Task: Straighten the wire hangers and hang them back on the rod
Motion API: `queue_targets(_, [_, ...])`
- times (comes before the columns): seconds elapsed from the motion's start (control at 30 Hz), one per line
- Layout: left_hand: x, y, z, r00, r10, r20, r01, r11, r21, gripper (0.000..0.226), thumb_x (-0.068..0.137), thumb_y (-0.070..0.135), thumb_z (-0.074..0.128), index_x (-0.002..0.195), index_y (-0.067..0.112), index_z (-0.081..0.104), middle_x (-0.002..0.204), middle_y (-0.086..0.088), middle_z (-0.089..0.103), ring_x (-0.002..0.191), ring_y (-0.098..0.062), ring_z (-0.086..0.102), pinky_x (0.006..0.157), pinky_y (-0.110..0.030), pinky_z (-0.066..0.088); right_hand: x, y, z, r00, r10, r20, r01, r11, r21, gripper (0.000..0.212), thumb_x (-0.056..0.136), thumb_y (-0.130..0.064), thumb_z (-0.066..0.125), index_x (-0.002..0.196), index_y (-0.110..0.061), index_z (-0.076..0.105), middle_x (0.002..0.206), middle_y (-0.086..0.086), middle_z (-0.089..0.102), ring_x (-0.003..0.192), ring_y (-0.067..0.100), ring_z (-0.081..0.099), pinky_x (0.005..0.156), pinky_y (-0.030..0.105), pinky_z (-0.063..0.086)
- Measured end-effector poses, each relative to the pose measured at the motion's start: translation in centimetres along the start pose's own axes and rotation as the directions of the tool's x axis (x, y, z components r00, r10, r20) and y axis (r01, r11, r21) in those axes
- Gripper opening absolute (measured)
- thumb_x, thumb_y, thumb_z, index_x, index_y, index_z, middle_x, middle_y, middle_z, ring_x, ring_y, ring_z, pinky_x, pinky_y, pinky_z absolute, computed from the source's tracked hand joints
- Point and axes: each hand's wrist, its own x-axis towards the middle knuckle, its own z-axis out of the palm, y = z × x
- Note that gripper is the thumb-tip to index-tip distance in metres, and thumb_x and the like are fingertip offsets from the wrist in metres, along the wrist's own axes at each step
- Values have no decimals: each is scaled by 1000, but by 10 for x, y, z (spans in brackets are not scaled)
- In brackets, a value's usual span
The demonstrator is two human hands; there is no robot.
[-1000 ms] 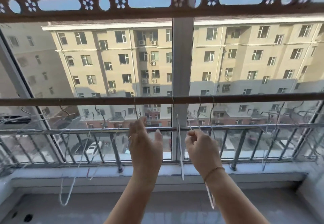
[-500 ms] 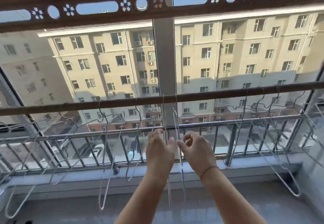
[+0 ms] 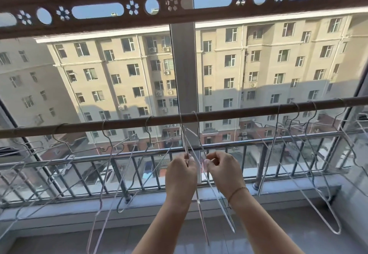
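Hanging squashed flat, the centre wire hanger (image 3: 184,138) is hooked over the rod (image 3: 239,112) and pinched by the left hand (image 3: 180,176) and right hand (image 3: 225,172), set close together — its wires are best eased apart evenly, hook kept seated.

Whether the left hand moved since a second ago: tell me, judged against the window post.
Yes: rightward. The left hand was left of the window post; now it overlaps it.

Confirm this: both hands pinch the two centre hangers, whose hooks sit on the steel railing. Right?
Not quite. In the head view the left hand and right hand do pinch the centre hangers, but their hooks sit on the brown rod, not the steel railing.
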Motion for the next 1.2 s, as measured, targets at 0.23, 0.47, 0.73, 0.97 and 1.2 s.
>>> queue_targets(0.23, [8, -1, 7, 1000, -25, 6, 25, 999, -33, 21, 95, 21, 46, 86, 13, 63, 73, -4, 68, 67, -21, 61, 60, -27, 40, 10, 14, -23, 995, 31, -92, -32, 999, -11, 8, 86, -18, 58, 84, -14, 65, 66, -7, 62, 68, 12, 60, 65, 22, 46])
queue_targets(0.47, [13, 0, 15, 1000, -23, 20, 24, 999, -30, 21, 94, 22, 46, 90, 13, 65, 70, -1, 67, 64, -16, 60, 52, -21, 34, 11, 28, -36, 991, 70, -114, -72, 997, -13, 12, 86, -20, 59, 84, -11, 66, 65, -5, 61, 66, 15, 59, 59, 20, 43])
queue_targets(0.73, [8, 11, 16, 993, 17, -117, -28, 995, -93, 33, 87, 22, 57, 116, 11, 43, 98, -6, 57, 83, -27, 59, 73, -38, 47, 14, 33, -44, 988, 89, -125, -94, 995, -38, 13, 87, -21, 58, 93, -12, 65, 72, -6, 60, 70, 11, 58, 59, 11, 39])
queue_targets(0.97, [-6, 66, 34, 956, 269, -113, -284, 947, -152, 20, 86, 23, 57, 104, 18, 50, 81, 3, 51, 70, -14, 49, 66, -29, 39, 11, 50, -92, 944, 2, -330, -40, 993, -110, 15, 87, -15, 58, 98, -8, 65, 80, 0, 65, 66, 6, 56, 54, -1, 40])
queue_targets(1.2, [-24, 120, 91, 925, 370, 83, -353, 920, -172, 18, 91, 32, 53, 104, 21, 57, 91, 6, 63, 80, -14, 61, 77, -35, 51, 23, 92, -155, 879, -42, -475, -70, 974, -215, 16, 86, -14, 58, 100, -10, 63, 91, 6, 67, 74, 11, 55, 63, 5, 36])
